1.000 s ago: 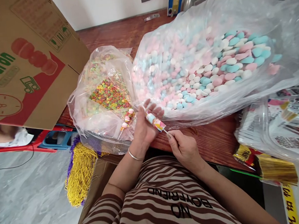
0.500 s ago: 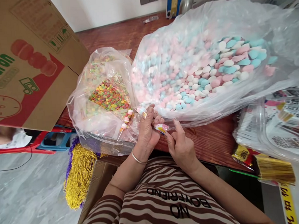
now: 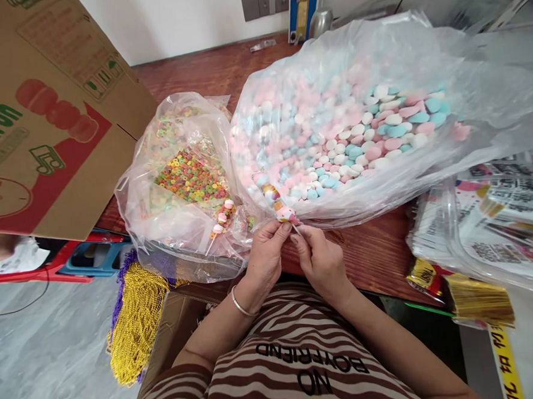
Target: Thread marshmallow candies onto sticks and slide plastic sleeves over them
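A small printed candy packet, pink with ice-cream colours, stands out above my fingertips and points away from me. My left hand pinches its near end between thumb and fingers. My right hand is closed at the same end, where a thin pale stick or strip shows between the hands. To the left, a skewer of pink, white and coloured candies lies on a clear bag of small coloured rings. Just beyond my hands, a big clear bag holds pink, white and blue candies.
On the left stands a printed cardboard box. Gold bead strings hang near an open carton. Printed clear packaging and a bundle of gold twist ties lie at right on the wooden table.
My right hand has closed in beside my left, and its raised index finger is now bent down. The packet has turned from lying across the left palm to pointing away from me.
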Action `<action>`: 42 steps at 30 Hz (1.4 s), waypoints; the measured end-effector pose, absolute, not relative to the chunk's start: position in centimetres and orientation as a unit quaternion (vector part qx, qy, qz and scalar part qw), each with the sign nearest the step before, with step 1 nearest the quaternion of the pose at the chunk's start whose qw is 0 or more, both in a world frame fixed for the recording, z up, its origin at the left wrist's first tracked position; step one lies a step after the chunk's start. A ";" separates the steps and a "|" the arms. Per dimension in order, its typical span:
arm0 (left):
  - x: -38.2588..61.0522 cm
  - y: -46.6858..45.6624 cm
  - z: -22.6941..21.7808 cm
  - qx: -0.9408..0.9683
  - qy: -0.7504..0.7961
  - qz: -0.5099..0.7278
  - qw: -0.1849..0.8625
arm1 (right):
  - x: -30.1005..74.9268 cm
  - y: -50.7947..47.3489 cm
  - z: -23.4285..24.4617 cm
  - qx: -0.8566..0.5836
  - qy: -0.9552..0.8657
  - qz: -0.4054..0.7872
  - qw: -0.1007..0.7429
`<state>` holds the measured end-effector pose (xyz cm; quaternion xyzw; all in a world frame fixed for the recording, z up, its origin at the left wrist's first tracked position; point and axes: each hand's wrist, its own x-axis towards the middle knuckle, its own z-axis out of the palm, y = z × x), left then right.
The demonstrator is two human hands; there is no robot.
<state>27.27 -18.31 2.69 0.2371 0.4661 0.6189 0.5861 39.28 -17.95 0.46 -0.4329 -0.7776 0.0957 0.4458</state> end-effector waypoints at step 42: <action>25.3 -18.2 2.1 0.178 0.423 0.591 0.663 | 39.1 -18.7 1.6 -0.271 -0.319 0.820 0.391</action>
